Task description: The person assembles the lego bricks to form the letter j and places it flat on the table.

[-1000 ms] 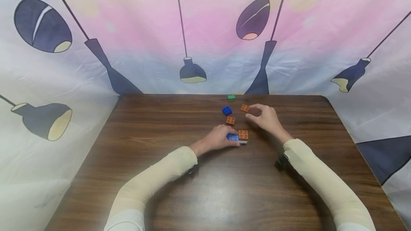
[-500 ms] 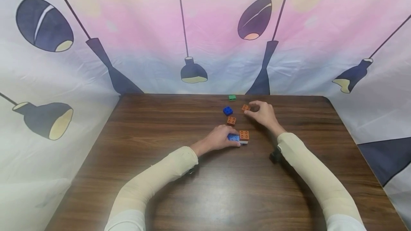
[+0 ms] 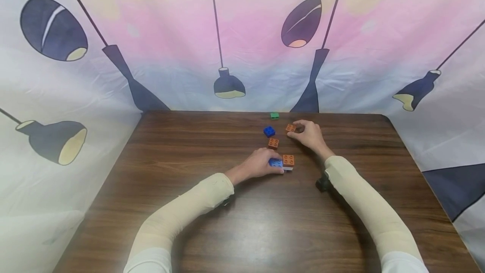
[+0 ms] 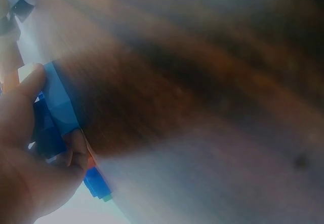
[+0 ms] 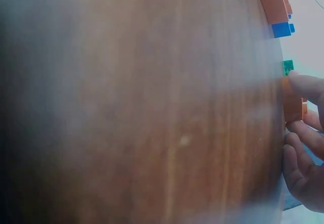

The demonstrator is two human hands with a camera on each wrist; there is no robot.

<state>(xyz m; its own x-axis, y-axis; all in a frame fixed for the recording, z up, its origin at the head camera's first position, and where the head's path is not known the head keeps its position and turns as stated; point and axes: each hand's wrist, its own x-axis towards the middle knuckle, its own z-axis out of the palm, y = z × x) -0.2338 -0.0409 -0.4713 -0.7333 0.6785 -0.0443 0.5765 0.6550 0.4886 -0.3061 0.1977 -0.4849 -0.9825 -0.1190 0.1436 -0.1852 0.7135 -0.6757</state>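
In the head view my left hand [image 3: 259, 163] grips a small build of toy building bricks on the table. The build shows a light blue brick [image 3: 276, 163], an orange brick [image 3: 288, 160] and a thin white layer [image 3: 288, 168] under the orange one. The left wrist view shows the thumb along the build's blue side [image 4: 59, 100]. Farther back, my right hand [image 3: 311, 137] pinches a separate orange brick [image 3: 290, 128] between thumb and fingers. In the right wrist view this orange brick [image 5: 292, 101] appears to rest on the table.
Between the hands lie another orange brick [image 3: 273, 143] and a dark blue brick [image 3: 269, 131]. A green brick [image 3: 274, 116] sits near the far edge of the wooden table [image 3: 197, 138]. Behind the table hangs a cloth [image 3: 257, 58] printed with lamps.
My right hand has moved slightly left, and its thumb and fingers have come together on the far orange brick. The left hand keeps its hold on the build.
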